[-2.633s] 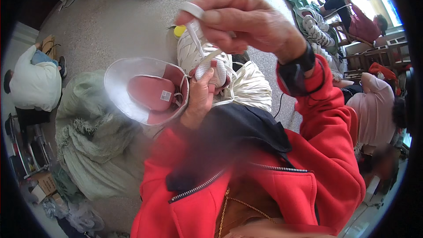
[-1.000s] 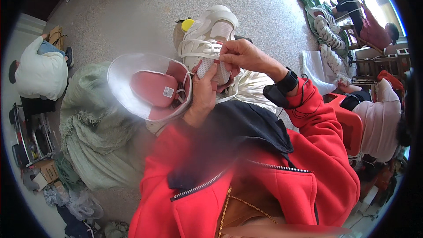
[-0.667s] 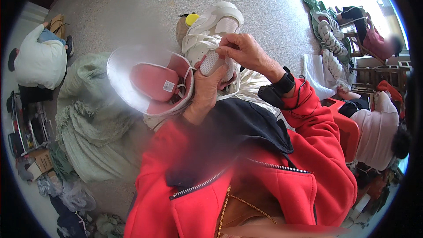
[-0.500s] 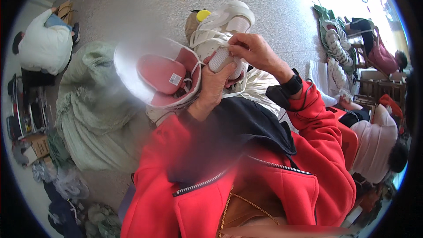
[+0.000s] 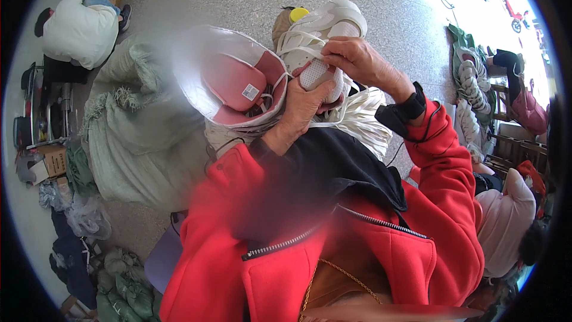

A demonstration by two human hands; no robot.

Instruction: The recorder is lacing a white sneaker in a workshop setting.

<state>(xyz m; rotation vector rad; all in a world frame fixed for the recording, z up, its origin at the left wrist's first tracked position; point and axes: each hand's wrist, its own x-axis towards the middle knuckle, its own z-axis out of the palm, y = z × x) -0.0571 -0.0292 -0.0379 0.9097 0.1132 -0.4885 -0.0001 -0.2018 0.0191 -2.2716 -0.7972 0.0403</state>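
Observation:
A white sneaker [image 5: 340,13] with perforated panels lies in front of my lap. My left hand [image 5: 298,110] is closed round its near end, thumb on the perforated tongue [image 5: 314,75]. My right hand [image 5: 363,62] pinches at the sneaker's lacing edge, where a white shoelace [image 5: 302,45] loops out to the left. The fingertips partly hide what they grip there. Left of my left hand is a round, white-edged bag-like piece [image 5: 196,98], pink inside, holding a pink padded part [image 5: 235,86] with a small white label. A bundle of white laces [image 5: 364,120] hangs beneath my right wrist.
A large pale-green woven sack [image 5: 134,155] stands at my left. Beyond the sneaker is a yellow round lid [image 5: 299,14]. A person in white [image 5: 80,33] sits at far left, another in pale pink [image 5: 506,220] at right. Strung shoe parts [image 5: 471,86] lie at the right.
The view has shifted, so the sneaker, hands and sack appear farther right. My right fingers have moved slightly along the sneaker's edge. Both hands keep their hold.

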